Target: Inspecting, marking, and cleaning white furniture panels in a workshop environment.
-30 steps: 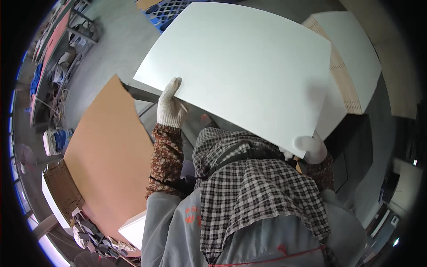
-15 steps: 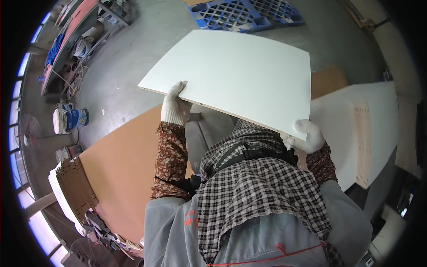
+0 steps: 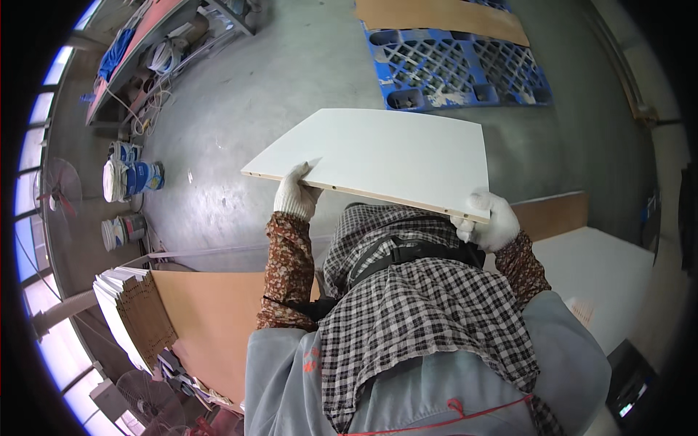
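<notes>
A white panel [image 3: 385, 151] with a pale drilled edge is held out in front of my body, its near edge sloping down to the right. My left hand [image 3: 296, 193], in a white knit glove, grips that near edge toward the left, thumb on top and fingers underneath. At the near right corner my right hand [image 3: 491, 219], gloved too, is closed on the panel, its thumb on the white face. The fingers below the panel are mostly hidden.
A blue plastic pallet [image 3: 465, 69] bearing a brown sheet [image 3: 443, 18] lies ahead. Stacked white panels [image 3: 134, 316] stand on a brown-topped table [image 3: 218, 312] at left. More white panels [image 3: 596, 272] lie at right. Buckets [image 3: 138, 180], a fan [image 3: 59, 187] and a workbench [image 3: 156, 43] line the left.
The panel has tilted flatter and come lower in view, both hands still gripping it. My view has turned, so the pallet shows more fully and the left table appears lower.
</notes>
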